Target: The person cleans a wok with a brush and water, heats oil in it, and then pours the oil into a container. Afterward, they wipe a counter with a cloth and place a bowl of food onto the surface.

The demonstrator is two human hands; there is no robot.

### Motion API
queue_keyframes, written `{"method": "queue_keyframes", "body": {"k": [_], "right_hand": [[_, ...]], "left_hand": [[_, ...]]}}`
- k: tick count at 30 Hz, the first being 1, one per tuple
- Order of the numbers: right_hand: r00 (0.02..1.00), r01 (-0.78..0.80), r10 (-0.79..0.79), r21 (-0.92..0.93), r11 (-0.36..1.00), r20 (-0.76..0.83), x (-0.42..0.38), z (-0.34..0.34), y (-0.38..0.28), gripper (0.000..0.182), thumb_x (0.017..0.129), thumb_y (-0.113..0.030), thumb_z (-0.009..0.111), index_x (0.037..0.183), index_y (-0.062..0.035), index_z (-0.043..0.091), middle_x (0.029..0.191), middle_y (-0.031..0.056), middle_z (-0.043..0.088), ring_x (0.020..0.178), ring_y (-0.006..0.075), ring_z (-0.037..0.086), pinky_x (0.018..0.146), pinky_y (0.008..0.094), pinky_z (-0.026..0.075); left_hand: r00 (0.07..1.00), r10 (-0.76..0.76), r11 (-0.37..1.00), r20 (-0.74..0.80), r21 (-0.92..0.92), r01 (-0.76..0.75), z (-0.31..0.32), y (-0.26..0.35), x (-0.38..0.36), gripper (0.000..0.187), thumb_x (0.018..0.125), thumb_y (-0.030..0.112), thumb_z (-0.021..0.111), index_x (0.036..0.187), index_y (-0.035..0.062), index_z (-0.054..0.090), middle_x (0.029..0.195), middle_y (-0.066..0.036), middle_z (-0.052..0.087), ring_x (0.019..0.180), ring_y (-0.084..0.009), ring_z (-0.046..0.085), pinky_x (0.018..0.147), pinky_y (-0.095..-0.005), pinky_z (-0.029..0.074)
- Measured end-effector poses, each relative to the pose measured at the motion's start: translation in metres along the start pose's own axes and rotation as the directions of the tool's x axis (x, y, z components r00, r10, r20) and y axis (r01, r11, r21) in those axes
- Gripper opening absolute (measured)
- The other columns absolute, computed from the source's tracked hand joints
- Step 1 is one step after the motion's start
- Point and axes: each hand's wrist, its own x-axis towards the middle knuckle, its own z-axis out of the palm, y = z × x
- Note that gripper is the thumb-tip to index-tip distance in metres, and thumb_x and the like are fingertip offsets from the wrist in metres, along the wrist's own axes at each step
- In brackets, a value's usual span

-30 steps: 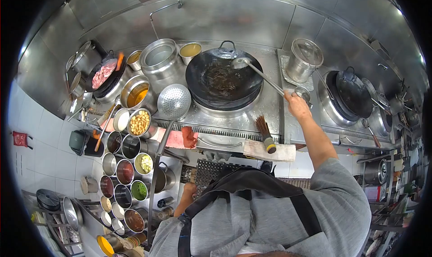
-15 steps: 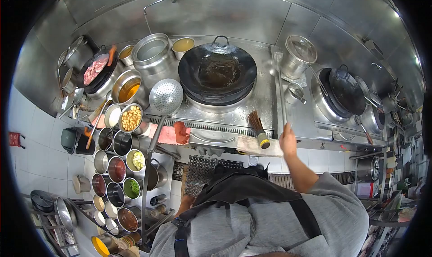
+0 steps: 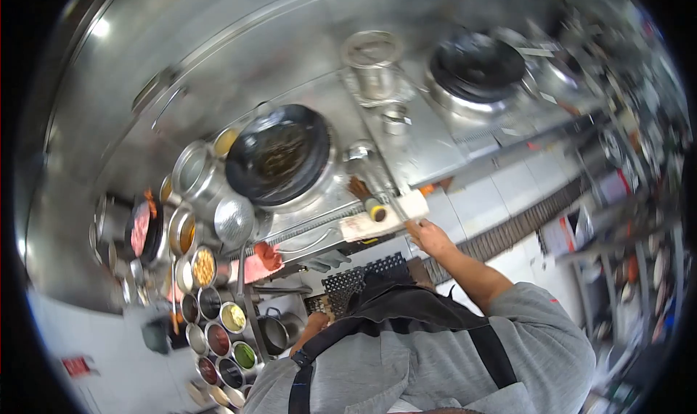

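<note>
My right hand [image 3: 430, 236] is closed around the long handle of a metal ladle [image 3: 361, 153]. Its bowl lies over the steel stove top, right of the big black wok [image 3: 279, 153], which has a dark oily bottom. Just left of the ladle handle, a bamboo wok brush [image 3: 374, 207] rests by a folded whitish cloth [image 3: 356, 229] at the stove's front edge. My left hand [image 3: 314, 323] hangs low beside my apron, near a deep pot [image 3: 274, 334]; its fingers do not show clearly.
Left of the wok, a perforated strainer [image 3: 234, 222] lies with its handle over the front edge, beside a red cloth [image 3: 267, 256]. Several steel pots of ingredients stand at lower left. A second black wok [image 3: 475, 66] and a lidded pot [image 3: 374, 62] are at the back right.
My view has turned to the right and tilted, with some blur. The ladle in my right hand now reaches less far back, its bowl nearer the brush. My left hand stays low.
</note>
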Motion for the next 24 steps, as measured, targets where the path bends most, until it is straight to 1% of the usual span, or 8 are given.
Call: {"method": "queue_keyframes", "body": {"k": [3, 8, 9, 10, 11, 12, 18, 24], "right_hand": [[0.962, -0.255, 0.269, 0.183, 0.949, -0.052, -0.06, -0.014, -0.009, 0.033, 0.079, -0.023, 0.061, 0.108, -0.0076, 0.059, 0.085, 0.0183, 0.06, 0.084, 0.0365, 0.06, 0.074, 0.0438, 0.05], [0.694, -0.715, 0.719, 0.161, 0.68, 0.041, -0.253, 0.045, 0.079, 0.024, 0.081, -0.024, 0.055, 0.094, -0.0061, 0.065, 0.094, 0.0205, 0.064, 0.091, 0.0357, 0.06, 0.078, 0.0438, 0.049], [0.535, -0.839, 0.824, 0.006, 0.544, 0.187, -0.308, 0.056, 0.088, 0.027, 0.081, -0.018, 0.049, 0.098, -0.0059, 0.066, 0.099, 0.0193, 0.065, 0.093, 0.034, 0.062, 0.082, 0.0433, 0.05], [0.316, -0.937, 0.934, -0.099, 0.334, 0.165, -0.363, 0.08, 0.102, 0.028, 0.082, -0.015, 0.046, 0.097, -0.0054, 0.067, 0.101, 0.017, 0.065, 0.095, 0.0326, 0.062, 0.081, 0.0429, 0.05], [0.148, -0.977, 0.977, -0.129, 0.168, 0.152, -0.396, 0.042, 0.078, 0.029, 0.084, -0.014, 0.043, 0.096, -0.0041, 0.068, 0.104, 0.0161, 0.065, 0.098, 0.0312, 0.062, 0.082, 0.0428, 0.05], [0.035, -0.993, 0.987, -0.102, 0.052, 0.159, -0.438, 0.058, 0.092, 0.029, 0.085, -0.015, 0.043, 0.096, -0.0046, 0.068, 0.107, 0.0154, 0.064, 0.1, 0.0306, 0.062, 0.083, 0.044, 0.05], [0.069, -0.996, 0.997, -0.052, 0.07, 0.024, -0.51, -0.012, 0.037, 0.023, 0.079, -0.012, 0.05, 0.088, -0.0034, 0.069, 0.096, 0.0173, 0.066, 0.091, 0.031, 0.065, 0.08, 0.0398, 0.052], [-0.096, -0.968, 0.994, 0.237, -0.082, -0.048, -0.483, 0.062, 0.013, 0.021, 0.073, -0.013, 0.055, 0.088, -0.0056, 0.068, 0.094, 0.0192, 0.065, 0.092, 0.0336, 0.062, 0.081, 0.0434, 0.05]], "left_hand": [[0.819, 0.118, 0.963, 0.561, 0.136, -0.232, -0.036, -0.026, 0.096, 0.022, 0.074, 0.027, 0.057, 0.084, 0.013, 0.07, 0.089, -0.015, 0.067, 0.088, -0.0328, 0.064, 0.076, -0.0449, 0.05], [0.625, -0.492, 0.373, 0.606, -0.501, 0.781, -0.077, 0.039, 0.167, 0.015, 0.079, 0.015, 0.053, 0.074, 0.0038, 0.061, 0.07, -0.012, 0.062, 0.061, -0.0252, 0.063, 0.048, -0.0391, 0.051], [0.671, -0.41, 0.382, 0.618, -0.552, 0.741, -0.085, 0.051, 0.184, 0.016, 0.082, 0.014, 0.05, 0.074, 0.0039, 0.06, 0.064, -0.009, 0.059, 0.051, -0.0211, 0.059, 0.037, -0.0333, 0.045], [0.927, 0.169, 0.867, 0.335, -0.497, 0.021, -0.113, 0.056, 0.189, 0.011, 0.081, 0.012, 0.052, 0.081, 0.0037, 0.059, 0.062, -0.008, 0.058, 0.046, -0.021, 0.056, 0.035, -0.0342, 0.044], [0.841, -0.12, 0.731, 0.528, -0.526, 0.435, -0.104, 0.082, 0.204, 0.017, 0.071, 0.025, 0.064, 0.075, 0.0093, 0.067, 0.075, -0.012, 0.066, 0.077, -0.0242, 0.066, 0.067, -0.0361, 0.051], [0.865, -0.12, 0.721, 0.487, -0.557, 0.413, -0.113, 0.11, 0.212, 0.015, 0.074, 0.02, 0.062, 0.081, 0.007, 0.065, 0.071, -0.011, 0.064, 0.064, -0.0203, 0.062, 0.052, -0.0331, 0.047], [0.816, 0.373, 0.915, 0.442, -0.319, -0.245, -0.05, 0.169, 0.262, 0.035, 0.078, 0.038, 0.061, 0.095, 0.0081, 0.066, 0.076, -0.015, 0.064, 0.071, -0.0296, 0.064, 0.063, -0.039, 0.05], [0.771, 0.323, 0.946, 0.549, -0.198, -0.256, -0.066, 0.193, 0.328, 0.041, 0.078, 0.046, 0.058, 0.095, 0.0093, 0.066, 0.08, -0.016, 0.064, 0.079, -0.0356, 0.062, 0.073, -0.0434, 0.047]]}}
